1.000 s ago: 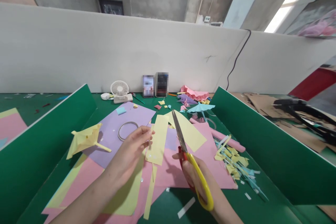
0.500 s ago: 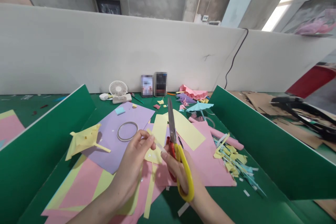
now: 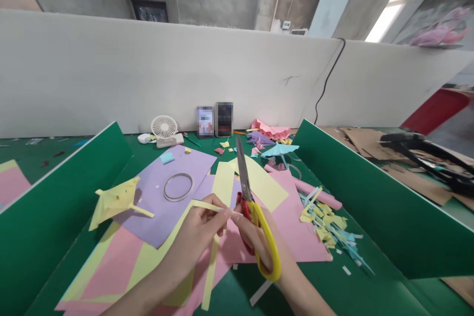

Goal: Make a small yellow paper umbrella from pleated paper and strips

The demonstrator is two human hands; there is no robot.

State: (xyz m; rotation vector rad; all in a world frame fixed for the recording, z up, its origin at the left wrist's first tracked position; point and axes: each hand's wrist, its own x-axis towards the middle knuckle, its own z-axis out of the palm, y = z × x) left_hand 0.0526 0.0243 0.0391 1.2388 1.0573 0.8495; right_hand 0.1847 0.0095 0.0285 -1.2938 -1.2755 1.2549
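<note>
My left hand (image 3: 202, 227) pinches a narrow yellow paper strip (image 3: 205, 204), which lies almost level across its fingers. Right beside it, my right hand (image 3: 257, 237) has a pair of scissors (image 3: 243, 170) hooked on it, with yellow and red handles and blades pointing up and away, closed together. The right thumb and finger also pinch a small whitish piece (image 3: 234, 213) at the strip's end; whether it is tape or paper I cannot tell. Both sets of fingertips nearly meet. Below them hangs or lies another long yellow strip (image 3: 210, 276) over pink paper (image 3: 289, 237).
A yellow paper umbrella (image 3: 117, 201) lies left, near a grey ring (image 3: 165, 188) on purple paper (image 3: 148, 222). Paper scraps (image 3: 331, 224) pile at right beside a pink roll (image 3: 322, 195). A blue paper umbrella (image 3: 280, 150), a small fan (image 3: 164, 128) and two phones (image 3: 224, 119) stand behind. Green side panels (image 3: 370, 192) flank the space.
My left hand has moved right and slightly down, close against my right fingertips. The yellow strip has turned nearly level. The scissors stay in my right hand, and the view has shifted slightly.
</note>
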